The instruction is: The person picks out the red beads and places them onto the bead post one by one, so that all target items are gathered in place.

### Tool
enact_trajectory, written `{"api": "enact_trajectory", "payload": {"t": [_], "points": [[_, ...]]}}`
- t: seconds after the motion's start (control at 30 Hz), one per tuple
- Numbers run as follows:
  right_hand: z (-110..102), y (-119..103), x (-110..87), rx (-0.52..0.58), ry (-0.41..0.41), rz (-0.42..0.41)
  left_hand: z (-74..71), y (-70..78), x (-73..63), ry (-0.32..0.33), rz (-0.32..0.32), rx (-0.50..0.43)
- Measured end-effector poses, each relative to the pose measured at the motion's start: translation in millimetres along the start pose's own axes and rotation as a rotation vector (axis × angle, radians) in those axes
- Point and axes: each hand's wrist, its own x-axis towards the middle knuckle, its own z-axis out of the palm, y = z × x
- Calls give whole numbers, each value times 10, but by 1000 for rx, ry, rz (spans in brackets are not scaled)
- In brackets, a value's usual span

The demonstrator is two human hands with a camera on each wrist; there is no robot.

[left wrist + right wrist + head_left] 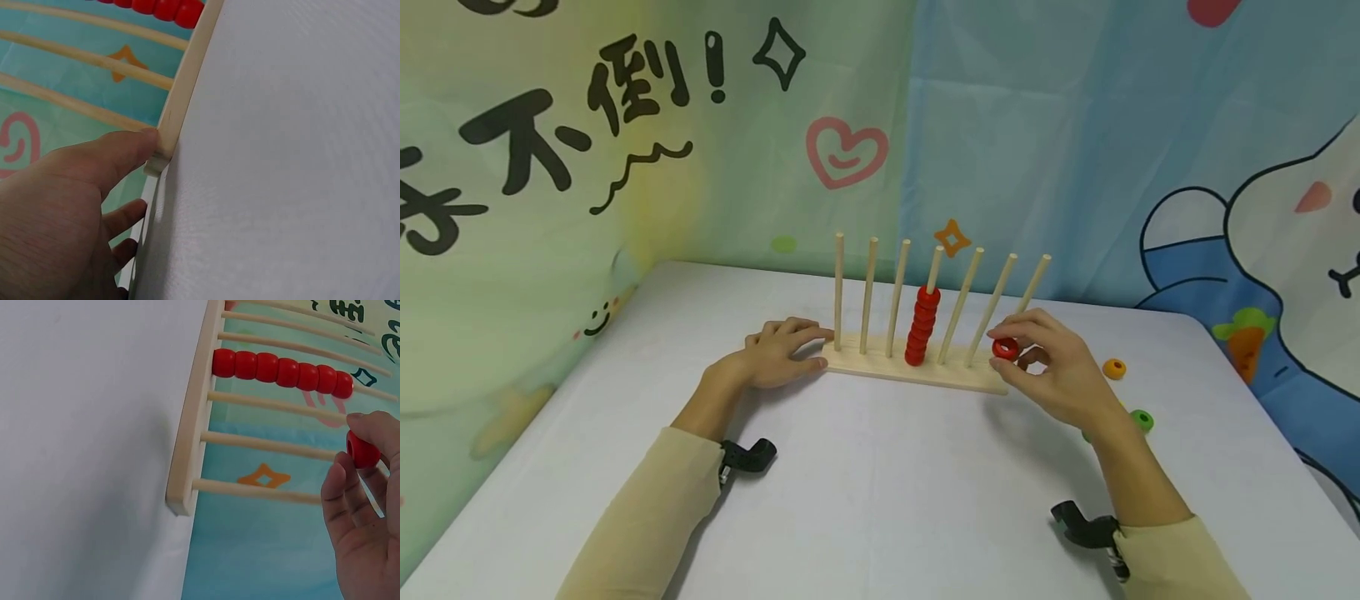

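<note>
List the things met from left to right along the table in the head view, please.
Left hand → stack of red beads → red bead pinched by the right hand → orange bead → green bead.

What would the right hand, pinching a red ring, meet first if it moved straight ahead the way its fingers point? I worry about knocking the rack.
Probably the nearest rods at the wooden rack's right end; the right hand holds the red ring beside them, though depth is unclear.
</note>
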Motion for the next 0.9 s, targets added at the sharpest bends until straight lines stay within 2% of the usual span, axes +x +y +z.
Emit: {"api": "enact_trajectory", "payload": {"t": [0.2,0.57,0.9], "points": [[48,-40,77,54,14,-47,-7,14,-18,-2,-4,-13],[152,-123,208,156,0,-56,-18,17,-24,7,8,-13],[204,-225,377,201,38,-164,-4,7,-8,7,11,-6]]}}
